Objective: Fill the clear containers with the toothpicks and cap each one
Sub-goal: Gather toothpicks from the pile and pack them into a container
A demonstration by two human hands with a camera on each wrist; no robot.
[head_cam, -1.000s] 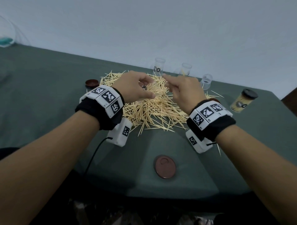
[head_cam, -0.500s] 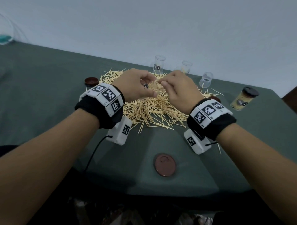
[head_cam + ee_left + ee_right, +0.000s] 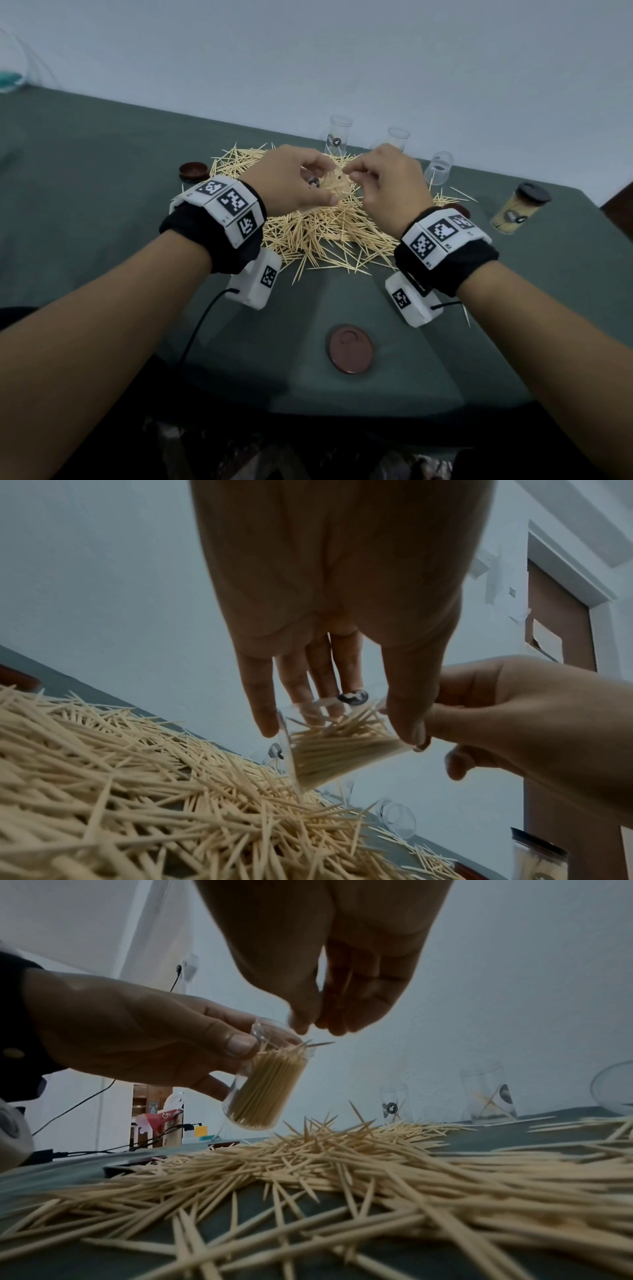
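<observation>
My left hand [image 3: 308, 188] grips a clear container [image 3: 337, 186] packed almost full of toothpicks and holds it tilted just above the loose toothpick pile [image 3: 325, 236]. The left wrist view shows thumb and fingers wrapped round the container [image 3: 342, 748]. My right hand [image 3: 356, 173] has its fingertips pinched together at the container's mouth [image 3: 263, 1085], on a few toothpicks whose tips stick out over the rim. No cap is on this container.
Two clear containers [image 3: 339, 135] [image 3: 397, 138] stand behind the pile; a third [image 3: 438, 168] leans at the right. A filled, capped container [image 3: 519, 214] stands far right. Brown caps lie at left [image 3: 193, 170] and near the front edge [image 3: 350, 348].
My right hand has moved left from beside the container to its mouth, with the fingertips closing together. The left hand has kept hold of the container and shifted slightly.
</observation>
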